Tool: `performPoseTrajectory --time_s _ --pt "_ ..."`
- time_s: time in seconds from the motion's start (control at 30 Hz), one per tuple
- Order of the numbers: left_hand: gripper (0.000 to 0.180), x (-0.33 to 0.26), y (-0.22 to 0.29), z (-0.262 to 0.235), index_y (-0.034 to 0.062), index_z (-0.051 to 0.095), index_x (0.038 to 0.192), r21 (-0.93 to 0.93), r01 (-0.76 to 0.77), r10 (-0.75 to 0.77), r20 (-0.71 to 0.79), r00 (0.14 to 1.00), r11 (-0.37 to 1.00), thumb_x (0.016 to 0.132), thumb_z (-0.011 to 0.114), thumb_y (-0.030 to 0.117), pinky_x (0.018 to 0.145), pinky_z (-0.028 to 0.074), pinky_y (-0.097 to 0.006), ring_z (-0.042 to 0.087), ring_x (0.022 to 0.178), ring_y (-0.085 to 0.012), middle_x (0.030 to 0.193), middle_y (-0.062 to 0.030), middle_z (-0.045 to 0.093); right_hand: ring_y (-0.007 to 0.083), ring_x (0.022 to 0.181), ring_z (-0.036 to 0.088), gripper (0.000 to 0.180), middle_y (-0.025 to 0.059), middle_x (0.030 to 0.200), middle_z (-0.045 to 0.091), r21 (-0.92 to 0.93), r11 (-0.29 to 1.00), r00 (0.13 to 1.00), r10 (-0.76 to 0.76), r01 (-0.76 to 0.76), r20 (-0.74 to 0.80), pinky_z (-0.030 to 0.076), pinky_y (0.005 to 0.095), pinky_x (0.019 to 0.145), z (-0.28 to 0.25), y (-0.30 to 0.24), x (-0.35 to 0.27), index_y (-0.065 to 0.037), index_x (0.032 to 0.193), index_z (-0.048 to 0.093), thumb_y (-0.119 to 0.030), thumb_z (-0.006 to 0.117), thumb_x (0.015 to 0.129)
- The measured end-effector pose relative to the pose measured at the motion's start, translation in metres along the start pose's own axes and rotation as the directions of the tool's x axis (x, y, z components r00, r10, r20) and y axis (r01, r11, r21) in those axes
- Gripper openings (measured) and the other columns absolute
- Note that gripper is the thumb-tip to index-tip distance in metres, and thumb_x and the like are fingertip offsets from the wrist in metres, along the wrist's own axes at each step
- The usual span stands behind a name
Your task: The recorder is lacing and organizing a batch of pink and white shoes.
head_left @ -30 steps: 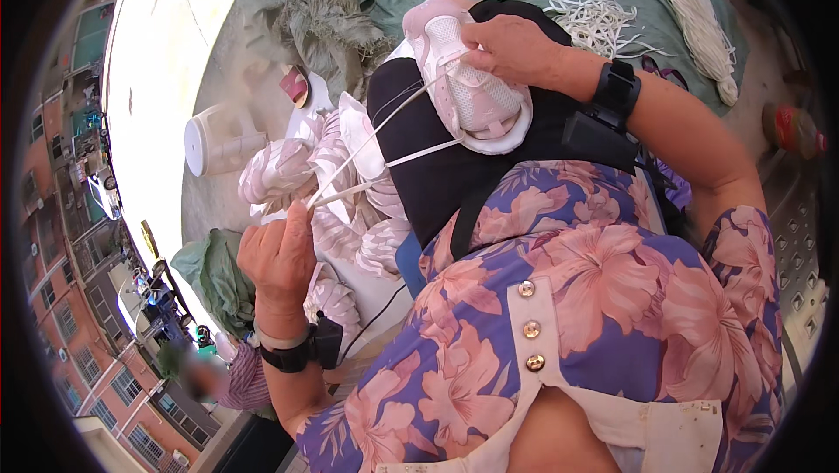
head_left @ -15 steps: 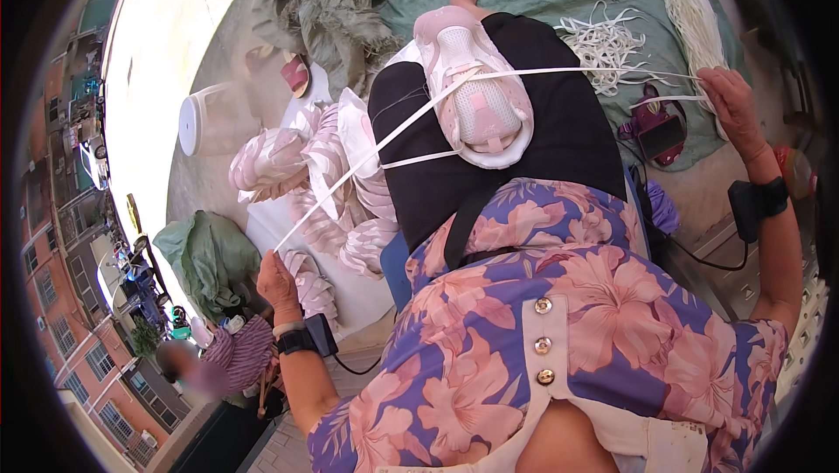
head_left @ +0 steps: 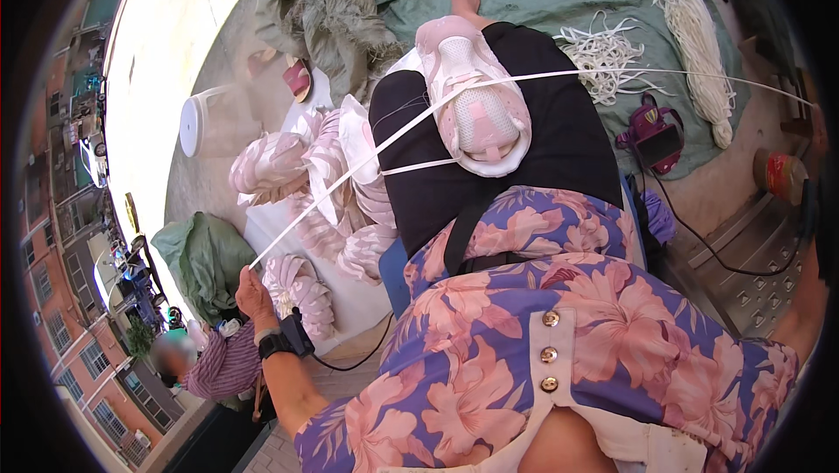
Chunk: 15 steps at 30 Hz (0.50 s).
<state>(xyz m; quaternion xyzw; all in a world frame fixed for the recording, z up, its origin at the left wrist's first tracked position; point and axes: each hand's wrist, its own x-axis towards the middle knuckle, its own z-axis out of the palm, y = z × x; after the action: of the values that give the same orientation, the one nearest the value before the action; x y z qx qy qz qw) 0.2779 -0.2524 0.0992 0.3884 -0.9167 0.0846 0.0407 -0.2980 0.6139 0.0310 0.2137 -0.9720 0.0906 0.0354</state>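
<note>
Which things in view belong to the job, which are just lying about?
Job: pink-and-white shoe, white lace, left hand; probably loose laces, lace hank, pink stacks.

Apparently lying about: white bucket, slipper, purple case, green bundle.

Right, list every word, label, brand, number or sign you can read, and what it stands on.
None can be read.
Pink-and-white mesh sneaker: no legible lettering.
Red-and-tan round container: any label too blurred.
Purple device with a dark screen: any marking too small.
Distant orange-brown buildings: any signs too small.
</note>
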Motion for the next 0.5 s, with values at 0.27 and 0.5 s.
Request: performPoseTrajectory --time_s 0.27,0.5 --pt "0.021 0.033 0.07 0.022 0.003 0.063 0.098 -0.271 0.102 -0.099 0.026 0.995 0.957 0.085 0.053 0.017 0.06 0.047 -0.03 0.061 0.065 -0.0239 0.071 -0.0131 0.062 0.0095 0.055 0.041 0.009 0.0086 0.059 0.042 0.245 0.968 0.989 0.027 -0.062 0.143 0.036 0.0256 0.053 0.025 -0.174 0.02 -0.005 0.089 0.054 -0.012 0.057 0.082" --pt "0.025 0.084 0.269 -0.023 -0.0028 0.059 0.11 -0.98 -0.008 0.077 0.008 0.997 0.198 0.09 0.051 0.01 0.076 0.047 -0.027 0.06 0.081 -0.0143 0.089 -0.0085 0.064 0.0062 0.064 0.055 0.016 0.0004 0.071 0.057 0.847 0.198 0.755 -0.385 -0.494 0.531 0.045 0.019 0.055 0.015 -0.42 0.048 0.001 0.093 0.059 -0.006 0.063 0.079"
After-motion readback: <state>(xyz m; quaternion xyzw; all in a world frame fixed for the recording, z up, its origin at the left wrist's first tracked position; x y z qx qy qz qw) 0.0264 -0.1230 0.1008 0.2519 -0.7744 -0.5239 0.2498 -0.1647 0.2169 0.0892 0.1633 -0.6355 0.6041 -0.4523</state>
